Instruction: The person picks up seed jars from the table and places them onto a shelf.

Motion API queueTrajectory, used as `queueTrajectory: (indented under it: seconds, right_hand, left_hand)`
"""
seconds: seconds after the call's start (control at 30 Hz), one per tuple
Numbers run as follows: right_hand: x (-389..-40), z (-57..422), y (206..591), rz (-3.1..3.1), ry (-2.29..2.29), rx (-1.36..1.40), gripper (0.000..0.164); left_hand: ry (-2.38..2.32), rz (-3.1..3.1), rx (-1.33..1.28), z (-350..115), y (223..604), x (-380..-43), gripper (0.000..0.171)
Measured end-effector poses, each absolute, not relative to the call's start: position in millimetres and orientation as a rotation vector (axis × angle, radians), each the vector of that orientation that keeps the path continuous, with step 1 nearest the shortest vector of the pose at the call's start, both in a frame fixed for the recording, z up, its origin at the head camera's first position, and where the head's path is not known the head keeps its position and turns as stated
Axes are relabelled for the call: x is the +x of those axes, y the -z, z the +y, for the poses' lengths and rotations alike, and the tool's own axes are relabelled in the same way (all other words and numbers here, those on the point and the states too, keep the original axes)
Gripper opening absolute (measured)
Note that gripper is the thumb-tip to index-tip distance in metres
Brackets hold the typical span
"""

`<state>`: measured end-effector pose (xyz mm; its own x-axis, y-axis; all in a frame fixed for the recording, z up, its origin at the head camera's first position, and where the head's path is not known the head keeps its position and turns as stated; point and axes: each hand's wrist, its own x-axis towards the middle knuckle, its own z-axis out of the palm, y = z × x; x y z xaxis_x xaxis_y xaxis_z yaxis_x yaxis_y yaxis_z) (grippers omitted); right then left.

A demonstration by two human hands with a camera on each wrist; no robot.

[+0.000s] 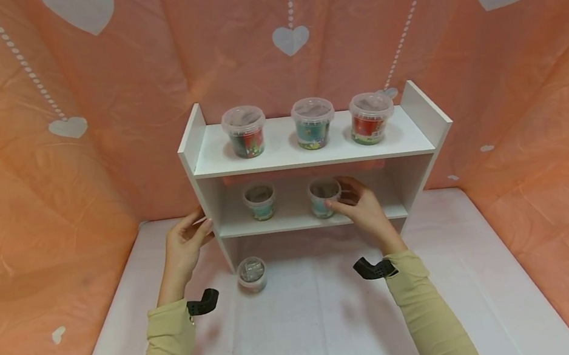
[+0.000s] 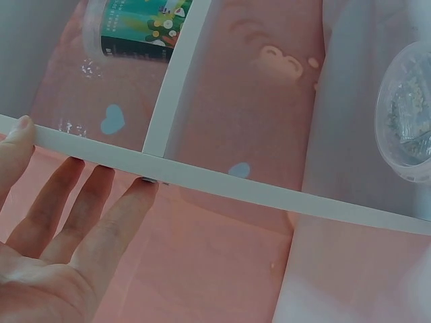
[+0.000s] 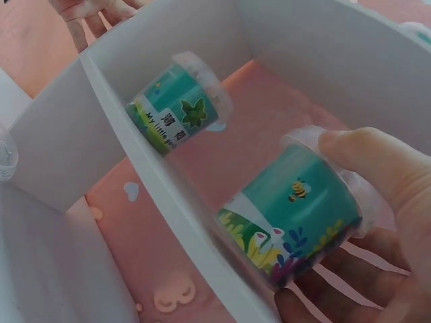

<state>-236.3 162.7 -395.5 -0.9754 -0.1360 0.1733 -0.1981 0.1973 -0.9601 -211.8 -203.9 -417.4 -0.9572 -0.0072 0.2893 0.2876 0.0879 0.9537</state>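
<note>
My right hand (image 1: pixel 366 208) grips a clear plastic tub with a teal label (image 3: pixel 289 208) on the middle shelf. Its thumb lies at the lid rim, with the fingers around the far side. To the left on that shelf stands another teal-labelled tub (image 1: pixel 260 202), printed with a green leaf (image 3: pixel 194 113). My left hand (image 1: pixel 184 244) touches the left side panel of the white shelf unit (image 1: pixel 193 139). In the left wrist view its fingers (image 2: pixel 111 222) stretch straight against the panel's outer side, with the thumb by the front edge.
Several lidded tubs are on the unit: the top board bears a dark-and-red one (image 1: pixel 247 134), a teal one (image 1: pixel 314 126) and a red one (image 1: pixel 371 121). A small clear tub (image 1: pixel 252 274) stands on the white-covered table (image 1: pixel 308 333) by the unit's left foot. Orange cloth (image 1: pixel 230 38) hangs behind.
</note>
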Motion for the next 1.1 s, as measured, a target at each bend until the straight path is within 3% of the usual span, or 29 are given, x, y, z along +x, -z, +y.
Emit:
queueTrajectory:
  seconds: [0.8,1.1]
  right_hand:
    - [-239,146,391,-2.329,-1.945,0.346,0.058]
    - [-232,150,394,-2.261,-1.997,0.421,0.065]
  left_hand:
    - [1.967,-2.126,-0.283,-203,418,-212,0.043]
    - [1.971,-2.116,-0.29,-201,416,-210,0.044]
